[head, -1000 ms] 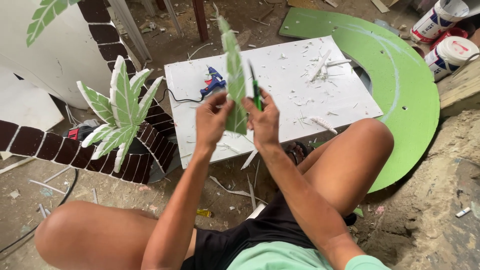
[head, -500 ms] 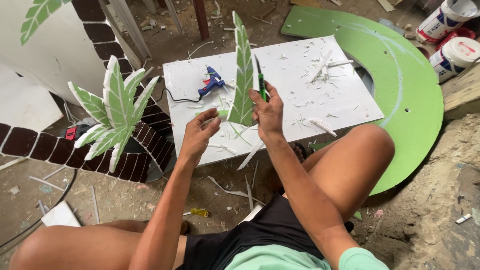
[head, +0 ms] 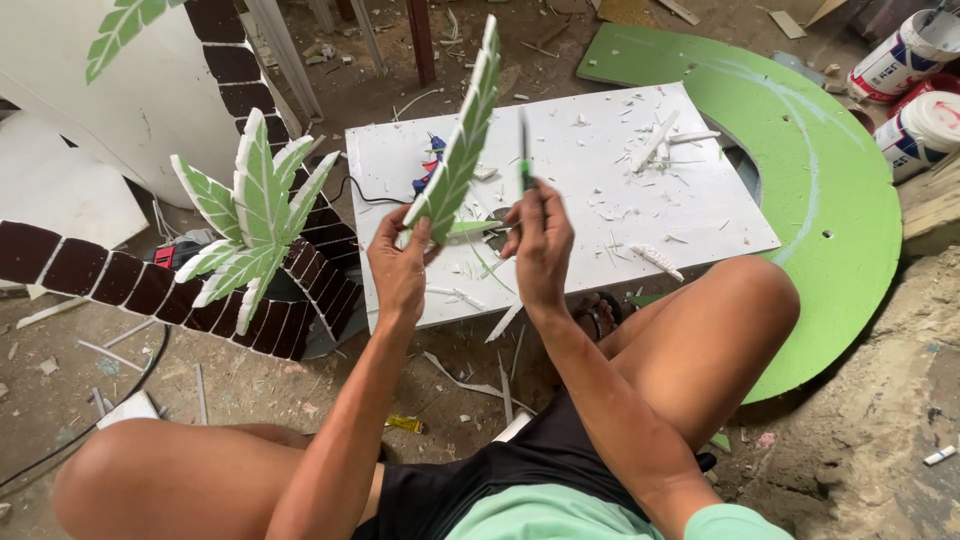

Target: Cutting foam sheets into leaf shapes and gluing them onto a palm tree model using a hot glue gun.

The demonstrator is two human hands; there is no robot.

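My left hand [head: 398,262] grips the base of a long green foam leaf [head: 462,140] with white edges and holds it up, tilted to the right. My right hand [head: 539,240] holds a green-handled utility knife [head: 524,160] upright, its blade pointing up just right of the leaf. Both hands hover over the near edge of a white foam board [head: 620,210] strewn with white scraps. I sit on the ground with my knees spread to either side.
A blue glue gun [head: 432,165] lies on the board's left part. A foam palm tree [head: 255,235] with brown trunk and green leaves lies at left. A big green curved panel [head: 830,200] sits at right, paint buckets [head: 915,90] behind it. Scraps litter the dirt floor.
My left hand has swung the leaf's tip to the right and raised it. My right hand with the knife has shifted slightly right, away from the leaf's edge.
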